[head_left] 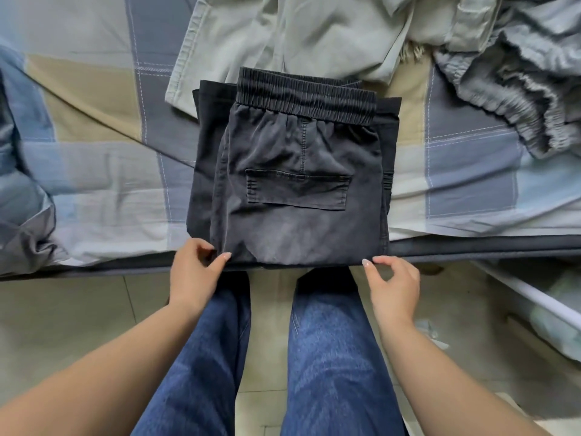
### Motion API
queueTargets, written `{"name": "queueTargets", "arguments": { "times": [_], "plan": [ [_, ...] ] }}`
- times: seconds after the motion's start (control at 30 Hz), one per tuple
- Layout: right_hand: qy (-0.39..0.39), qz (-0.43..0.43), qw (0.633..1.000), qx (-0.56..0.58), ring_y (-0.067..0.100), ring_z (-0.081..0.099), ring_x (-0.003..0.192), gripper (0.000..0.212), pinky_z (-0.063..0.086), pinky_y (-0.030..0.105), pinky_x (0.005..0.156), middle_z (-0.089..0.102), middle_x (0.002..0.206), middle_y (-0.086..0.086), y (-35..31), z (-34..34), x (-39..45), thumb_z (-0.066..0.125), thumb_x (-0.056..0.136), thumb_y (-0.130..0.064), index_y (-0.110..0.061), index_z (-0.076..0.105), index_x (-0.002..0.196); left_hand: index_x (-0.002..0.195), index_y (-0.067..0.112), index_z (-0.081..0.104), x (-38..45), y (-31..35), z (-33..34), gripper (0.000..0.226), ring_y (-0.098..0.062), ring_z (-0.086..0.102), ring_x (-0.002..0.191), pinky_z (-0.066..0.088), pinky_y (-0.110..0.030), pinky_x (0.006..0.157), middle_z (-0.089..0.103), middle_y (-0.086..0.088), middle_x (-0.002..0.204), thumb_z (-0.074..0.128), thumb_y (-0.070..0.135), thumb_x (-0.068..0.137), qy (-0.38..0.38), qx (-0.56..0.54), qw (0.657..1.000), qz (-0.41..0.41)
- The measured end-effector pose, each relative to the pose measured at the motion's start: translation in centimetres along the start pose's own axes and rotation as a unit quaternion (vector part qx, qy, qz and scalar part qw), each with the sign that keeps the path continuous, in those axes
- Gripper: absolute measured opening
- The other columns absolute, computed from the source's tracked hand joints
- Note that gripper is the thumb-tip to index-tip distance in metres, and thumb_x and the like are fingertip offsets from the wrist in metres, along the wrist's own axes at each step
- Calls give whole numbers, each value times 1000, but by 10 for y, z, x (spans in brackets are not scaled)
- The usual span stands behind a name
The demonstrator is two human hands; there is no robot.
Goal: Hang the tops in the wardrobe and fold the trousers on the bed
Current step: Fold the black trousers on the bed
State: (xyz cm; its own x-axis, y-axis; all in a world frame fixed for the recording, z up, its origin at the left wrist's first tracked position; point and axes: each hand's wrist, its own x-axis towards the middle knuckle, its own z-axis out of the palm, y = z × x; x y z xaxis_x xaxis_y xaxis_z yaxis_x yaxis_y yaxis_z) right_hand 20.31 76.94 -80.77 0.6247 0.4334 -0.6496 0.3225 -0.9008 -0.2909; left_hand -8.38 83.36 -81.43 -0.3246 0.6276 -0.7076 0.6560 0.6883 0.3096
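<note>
On the far left the checked bedsheet (94,127) lies rumpled at its edge, with nothing folded on that side. Next comes the left hand (196,269), at the near left corner of the dark trousers (292,171); its thumb and fingers are curled in on the bottom hem and seem to pinch the cloth there.

The dark trousers sit in the middle of the bed's near edge, folded into a compact rectangle with the elastic waistband on the far side and the back pocket facing up. To my eye this pair is as good as done; the hands look to be squaring the last edge or getting ready to lift the bundle.

The right hand (393,284) is at the near right corner, thumb and forefinger close together just at the hem. Whether they actually hold cloth or only touch it I cannot tell.

Behind the bundle a pale green garment (283,36) is spread loosely, still unfolded, and partly under the dark pair's far edge. To the far right a grey garment (515,89) with a gathered elastic band lies in a heap. Both look like work left. No wardrobe or hanger is in sight, so the tops' progress can't be judged.
</note>
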Motion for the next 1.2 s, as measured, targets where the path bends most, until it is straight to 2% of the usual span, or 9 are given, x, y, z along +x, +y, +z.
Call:
{"name": "queueTargets", "arguments": {
  "times": [0.17,0.47,0.57,0.67,0.77,0.87,0.93,1.07,1.2],
  "plan": [
    [27,44,998,29,14,48,108,28,25,10,82,52,121,7,-8,8,3,74,81,-26,-16,63,105,100,14,56,4,7,3,28,-15,57,88,39,-24,80,61,2,91,75,21,81,-11,-4,999,-30],
    [-8,-3,1000,-9,17,52,101,13,29,14,80,60,100,7,-2,-10,16,72,83,-22,-10,66,82,76,18,56,12,-11,-15,20,-17,57,72,37,-20,61,61,2,71,75,23,80,-11,39,999,-23],
    [-5,-49,999,0,19,50,106,10,31,16,86,57,100,3,-10,-14,14,71,83,-19,-13,65,86,78,17,56,11,-3,-18,20,-21,57,76,37,-26,65,58,3,74,76,22,79,-1,71,997,44],
    [56,-41,988,135,9,56,90,8,42,21,84,61,99,-1,-48,-20,24,66,87,-25,-23,59,87,84,22,56,14,32,-17,21,-12,52,70,40,-20,67,53,7,73,76,24,79,18,-3,994,109],
    [-66,-66,958,272,1,65,72,12,51,17,69,68,83,-6,-104,-17,44,59,91,-21,-28,58,81,84,27,58,25,88,-8,16,-4,50,63,41,-11,65,55,5,69,72,19,84,-74,-117,977,159],
    [-256,-109,936,216,0,67,71,10,48,14,62,71,81,-8,-156,3,62,56,93,-25,-28,60,84,88,23,60,45,149,10,10,-6,55,70,45,-13,69,62,0,79,65,15,89,-161,-138,956,203],
    [-313,-119,929,159,-1,66,70,9,49,17,65,70,81,-10,-182,17,77,55,94,-27,-27,59,86,98,18,57,64,183,21,7,-5,57,72,45,-12,63,64,-5,88,61,16,92,-217,-125,950,186],
    [-266,-104,949,131,2,60,70,6,44,13,58,67,94,0,-205,14,117,51,96,-25,-24,53,90,105,18,55,107,211,23,14,-2,57,73,43,-15,60,64,-4,99,61,21,93,-201,-95,968,117],
    [-216,-86,959,163,3,61,69,9,43,18,64,66,87,-2,-189,-5,134,49,97,-22,-25,47,89,103,18,56,120,200,7,14,-1,61,75,48,-16,65,64,1,88,64,18,91,-170,-126,970,121]
  ]
}}
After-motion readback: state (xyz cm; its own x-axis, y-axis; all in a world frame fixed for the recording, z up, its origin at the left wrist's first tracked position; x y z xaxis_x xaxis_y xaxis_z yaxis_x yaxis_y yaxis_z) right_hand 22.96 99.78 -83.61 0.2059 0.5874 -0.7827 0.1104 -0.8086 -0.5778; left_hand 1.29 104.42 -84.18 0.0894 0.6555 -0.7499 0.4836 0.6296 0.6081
